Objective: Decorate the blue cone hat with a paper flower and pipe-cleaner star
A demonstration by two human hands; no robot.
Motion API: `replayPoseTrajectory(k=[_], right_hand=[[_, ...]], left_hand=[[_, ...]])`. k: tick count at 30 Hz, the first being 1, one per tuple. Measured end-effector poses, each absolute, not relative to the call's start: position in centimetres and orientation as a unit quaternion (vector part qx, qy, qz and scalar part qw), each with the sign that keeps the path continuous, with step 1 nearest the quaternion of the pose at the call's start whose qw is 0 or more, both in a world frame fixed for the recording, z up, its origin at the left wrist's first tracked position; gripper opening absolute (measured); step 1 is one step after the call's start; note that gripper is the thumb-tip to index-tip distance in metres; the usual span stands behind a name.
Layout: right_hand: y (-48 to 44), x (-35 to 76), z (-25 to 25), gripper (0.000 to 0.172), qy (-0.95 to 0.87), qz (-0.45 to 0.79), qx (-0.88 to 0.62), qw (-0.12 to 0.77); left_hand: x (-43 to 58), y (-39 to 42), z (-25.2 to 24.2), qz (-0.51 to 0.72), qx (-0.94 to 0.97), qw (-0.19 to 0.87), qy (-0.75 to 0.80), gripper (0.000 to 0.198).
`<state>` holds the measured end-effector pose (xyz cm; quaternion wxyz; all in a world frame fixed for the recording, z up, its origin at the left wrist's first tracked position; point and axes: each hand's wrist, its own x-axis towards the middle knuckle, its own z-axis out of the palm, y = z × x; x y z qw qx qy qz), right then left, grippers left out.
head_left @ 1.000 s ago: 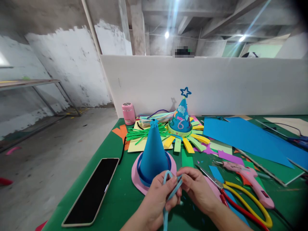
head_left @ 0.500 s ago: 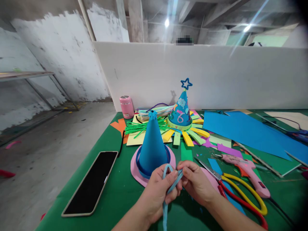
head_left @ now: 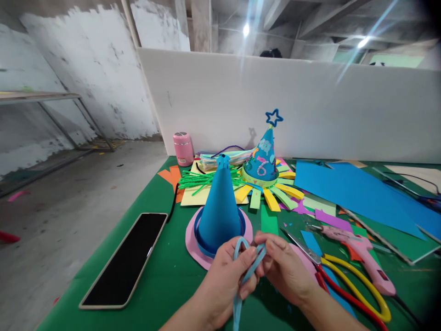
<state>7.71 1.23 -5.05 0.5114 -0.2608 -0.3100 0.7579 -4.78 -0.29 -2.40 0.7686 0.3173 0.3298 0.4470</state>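
A light blue pipe cleaner [head_left: 237, 301], bent into a loop at its top, is pinched between the thumb and fingers of my left hand [head_left: 230, 273]. My right hand [head_left: 284, 266] closes its fingertips on another stretch of it, close against the left. Just behind my hands stands a plain blue paper cone hat [head_left: 220, 214] on a pink round brim [head_left: 193, 250]. Farther back is a decorated blue cone hat [head_left: 263, 158] topped by a dark blue star [head_left: 274, 117], with yellow and green strips fanned around its base.
Scissors [head_left: 344, 280] with red and yellow handles and a pink glue gun [head_left: 361, 248] lie to the right. A phone [head_left: 126, 262] is at left. Green pipe cleaners [head_left: 196, 180], a pink bottle [head_left: 183, 149] and blue sheets [head_left: 344, 188] lie farther back, before a white partition [head_left: 206, 101].
The view has shifted slightly. Both hands stay close together on the pipe cleaner, and the bent part between them has changed a little in angle.
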Motion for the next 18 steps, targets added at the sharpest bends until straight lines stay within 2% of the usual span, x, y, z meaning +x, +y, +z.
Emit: replayPoseTrajectory(k=[18], right_hand=[[1.63,7.61,-4.44,0.013,-0.319,0.760,-0.243,0.512]], left_hand=[[-4.41,-0.40,-2.03,0.442,0.343,0.739,0.376,0.018]])
